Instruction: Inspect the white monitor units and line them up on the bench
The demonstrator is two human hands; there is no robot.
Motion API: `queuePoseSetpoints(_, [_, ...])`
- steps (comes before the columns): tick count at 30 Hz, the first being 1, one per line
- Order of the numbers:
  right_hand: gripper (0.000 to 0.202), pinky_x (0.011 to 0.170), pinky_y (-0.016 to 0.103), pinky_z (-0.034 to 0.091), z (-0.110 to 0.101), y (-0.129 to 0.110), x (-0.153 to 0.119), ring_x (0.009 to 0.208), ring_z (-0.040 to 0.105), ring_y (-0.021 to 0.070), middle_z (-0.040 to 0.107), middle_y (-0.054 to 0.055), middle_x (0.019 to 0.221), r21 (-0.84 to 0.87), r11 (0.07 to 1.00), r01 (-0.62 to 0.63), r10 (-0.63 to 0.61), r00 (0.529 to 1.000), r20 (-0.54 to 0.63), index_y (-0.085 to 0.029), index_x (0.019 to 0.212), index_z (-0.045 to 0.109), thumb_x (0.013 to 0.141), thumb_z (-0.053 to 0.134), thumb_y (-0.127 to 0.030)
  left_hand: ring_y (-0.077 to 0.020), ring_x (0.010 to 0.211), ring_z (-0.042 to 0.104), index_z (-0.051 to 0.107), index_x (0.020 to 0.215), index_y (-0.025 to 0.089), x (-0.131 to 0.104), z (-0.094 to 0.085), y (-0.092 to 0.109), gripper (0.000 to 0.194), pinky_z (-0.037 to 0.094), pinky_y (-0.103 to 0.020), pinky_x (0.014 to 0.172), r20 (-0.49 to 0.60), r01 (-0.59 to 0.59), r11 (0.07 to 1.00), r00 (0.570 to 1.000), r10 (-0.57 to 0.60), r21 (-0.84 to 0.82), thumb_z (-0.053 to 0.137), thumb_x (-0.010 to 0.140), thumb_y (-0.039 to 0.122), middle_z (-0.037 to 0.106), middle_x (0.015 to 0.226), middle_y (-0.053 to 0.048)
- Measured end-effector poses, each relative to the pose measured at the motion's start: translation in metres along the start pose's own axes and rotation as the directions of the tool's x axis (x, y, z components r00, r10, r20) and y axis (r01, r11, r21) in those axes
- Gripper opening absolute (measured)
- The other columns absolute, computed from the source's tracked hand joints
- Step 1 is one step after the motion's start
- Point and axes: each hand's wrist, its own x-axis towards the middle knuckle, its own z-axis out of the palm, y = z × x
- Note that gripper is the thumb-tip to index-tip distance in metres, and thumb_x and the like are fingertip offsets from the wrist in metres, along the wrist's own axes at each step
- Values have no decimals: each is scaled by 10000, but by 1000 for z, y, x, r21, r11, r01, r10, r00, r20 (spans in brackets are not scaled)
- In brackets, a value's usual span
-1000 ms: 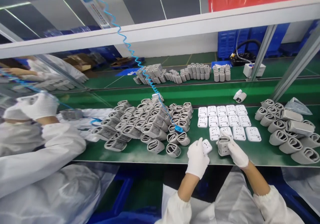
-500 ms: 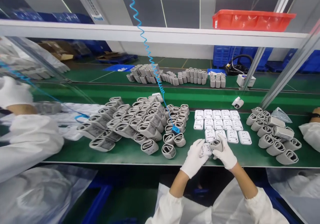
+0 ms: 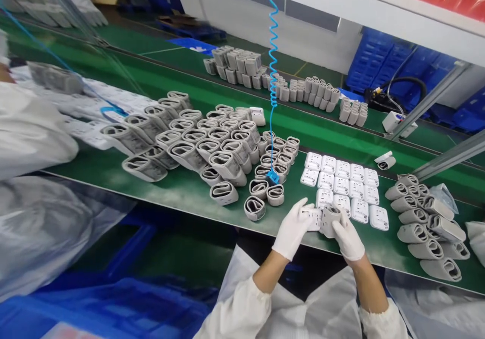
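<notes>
My gloved left hand [image 3: 292,230] grips the left side of a small white square device [image 3: 314,220] with dark marks on its face, held near the bench's front edge. My right hand [image 3: 348,237], also gloved, is closed around a rolled grey fabric cuff [image 3: 329,223]. Cuff and device sit side by side, touching or nearly so; whether they are joined, I cannot tell. Just beyond my hands, rows of similar white devices [image 3: 341,185] lie flat on the green bench [image 3: 212,220].
Left of my hands stands a large group of rolled grey cuffs [image 3: 225,164]; more cuffs [image 3: 413,233] lie to the right. A blue coiled cord [image 3: 273,51] hangs down to a blue connector [image 3: 272,177]. A co-worker's white sleeve [image 3: 34,122] reaches in at the left.
The view has tilted and dropped. The cuff in my right hand has turned more upright, and the white device now shows its marked face flatter beside it.
</notes>
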Motion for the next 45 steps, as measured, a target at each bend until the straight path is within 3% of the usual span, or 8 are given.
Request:
queuePoseSetpoints(5, [845,1247,622,505,10,-6,-6,1505,584,405,607,146,1634,199,978,-55,61,998,-24,-290,1566,584,851,943,-563,-421,1510,604,703,1471,139,-2,15,4,732,500,-548,1259,79,113,946,993,-94,-303,926,860,474,664,1569,-245])
queuePoseSetpoints(10, [825,1308,624,435,19,-13,-8,1519,569,416,643,151,1601,182,983,-35,45,998,-52,-252,1511,643,810,985,-522,-416,1550,562,692,1494,156,-3,25,3,739,461,-536,1300,-12,-10,942,1000,7,-336,900,886,522,626,1619,-225])
queuePoseSetpoints(18, [841,1341,639,389,29,-13,-6,1568,520,423,618,141,1632,73,997,29,-24,998,-62,-245,1520,654,814,968,-577,-387,1581,525,694,1500,168,-1,24,-13,706,428,-513,1333,23,-194,970,980,199,-143,681,1018,683,587,1673,-175])
queuePoseSetpoints(27, [828,1347,639,385,33,-16,-8,1556,536,424,645,124,1605,95,996,5,3,996,-87,-228,1504,683,795,984,-531,-364,1655,424,605,1622,194,-12,28,0,734,316,-494,1398,127,-308,951,944,304,9,537,1092,696,491,1755,-138])
queuePoseSetpoints(32, [721,1298,621,459,37,-11,-7,1448,641,415,743,100,1477,-27,1000,13,-16,990,-139,-231,1400,750,756,977,-463,-375,1668,391,566,1660,232,-16,21,1,788,289,-493,1408,184,-375,923,917,355,86,466,1084,760,430,1797,-112])
queuePoseSetpoints(39, [523,1089,572,619,45,-9,-10,1153,772,389,853,71,1170,-102,991,-85,63,978,-200,-213,1158,835,693,968,-412,-335,1688,359,557,1656,263,-18,11,-6,625,254,-498,1417,205,-408,870,910,361,276,459,1145,609,396,1816,-101])
queuePoseSetpoints(42, [578,1121,591,607,47,-5,-13,1199,763,393,836,79,1252,-58,997,-47,34,978,-207,-227,1230,822,704,981,-409,-332,1709,317,490,1707,246,-16,9,-9,706,234,-475,1424,231,-422,855,902,364,302,489,1124,645,339,1840,-115])
queuePoseSetpoints(45, [674,1254,634,502,46,4,-17,1362,692,409,776,89,1408,-54,995,79,-90,962,-258,-257,1346,787,721,997,-395,-346,1705,328,409,1751,215,-12,8,-8,859,281,-461,1410,275,-349,890,922,272,294,542,1071,723,340,1834,-129])
